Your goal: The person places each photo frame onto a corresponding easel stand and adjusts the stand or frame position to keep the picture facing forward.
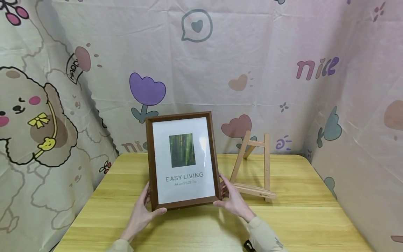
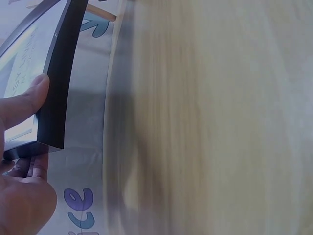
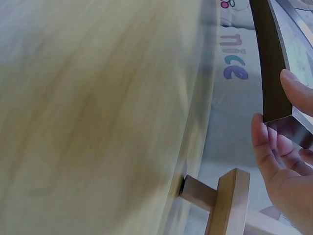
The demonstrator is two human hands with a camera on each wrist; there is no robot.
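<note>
A brown picture frame is held upright and slightly tilted above the table. Behind its glazing sits a white sheet with a green bamboo picture and the words EASY LIVING. My left hand grips the lower left corner, thumb on the front and fingers behind. At the lower right corner my right hand holds the frame likewise. In the right wrist view, the fingers curl around the frame's corner. Just right of the frame stands a small wooden easel, its ledge low at the front.
The wooden table reaches back to a patterned cloth backdrop, which also hangs along both sides. A small dark object shows at my right sleeve, by the bottom edge of the head view.
</note>
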